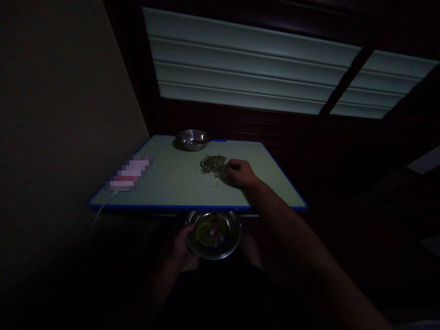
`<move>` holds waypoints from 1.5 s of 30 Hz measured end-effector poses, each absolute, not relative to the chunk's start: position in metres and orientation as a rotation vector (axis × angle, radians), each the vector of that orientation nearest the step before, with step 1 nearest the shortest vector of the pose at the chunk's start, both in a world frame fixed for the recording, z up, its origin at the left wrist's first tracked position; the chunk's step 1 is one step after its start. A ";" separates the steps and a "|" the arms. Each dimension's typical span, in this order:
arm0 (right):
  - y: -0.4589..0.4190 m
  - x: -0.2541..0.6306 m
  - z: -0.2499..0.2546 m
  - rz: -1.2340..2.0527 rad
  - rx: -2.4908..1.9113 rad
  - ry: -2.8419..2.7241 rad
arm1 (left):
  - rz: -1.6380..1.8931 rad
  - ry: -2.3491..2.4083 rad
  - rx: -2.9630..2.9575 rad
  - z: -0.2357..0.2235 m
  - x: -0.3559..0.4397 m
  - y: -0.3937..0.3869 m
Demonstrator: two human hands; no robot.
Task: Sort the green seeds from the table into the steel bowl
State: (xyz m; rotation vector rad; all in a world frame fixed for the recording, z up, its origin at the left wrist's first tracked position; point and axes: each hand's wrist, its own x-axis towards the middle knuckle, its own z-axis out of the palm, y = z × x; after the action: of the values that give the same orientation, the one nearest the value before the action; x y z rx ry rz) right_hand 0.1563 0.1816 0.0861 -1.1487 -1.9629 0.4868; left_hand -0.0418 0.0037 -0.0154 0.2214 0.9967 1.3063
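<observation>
Below the table's front edge, my left hand [183, 243] grips the left rim of a metal bowl [237, 236]. Inside it lie small greenish beans or grains [205, 238] and a small item with red and white marks [214, 227]. My right hand [240, 172] is over the tabletop with its fingers curled together, at the right edge of a loose pile of small dark green beans or grains [211, 163]. A faint dull shape shows by its fingertips, too dim to name. A few grains lie scattered in front of the pile.
A second metal bowl [193, 141] stands at the back of the pale, blue-edged table [172, 192]. At the left, a blurred pinkish object [129, 174] has a white cable [99, 211] hanging over the edge. A wall [68, 91] borders the left side; dark panelling rises behind.
</observation>
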 end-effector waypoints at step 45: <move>0.175 0.154 0.092 0.514 -1.116 -2.006 | 1.301 1.012 0.217 -0.015 -0.042 0.005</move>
State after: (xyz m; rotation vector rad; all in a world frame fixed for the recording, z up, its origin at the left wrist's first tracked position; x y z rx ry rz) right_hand 0.1541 0.1745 0.0921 -1.1159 -2.0061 0.5142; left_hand -0.0415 0.0047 -0.0148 0.2170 1.0117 1.3007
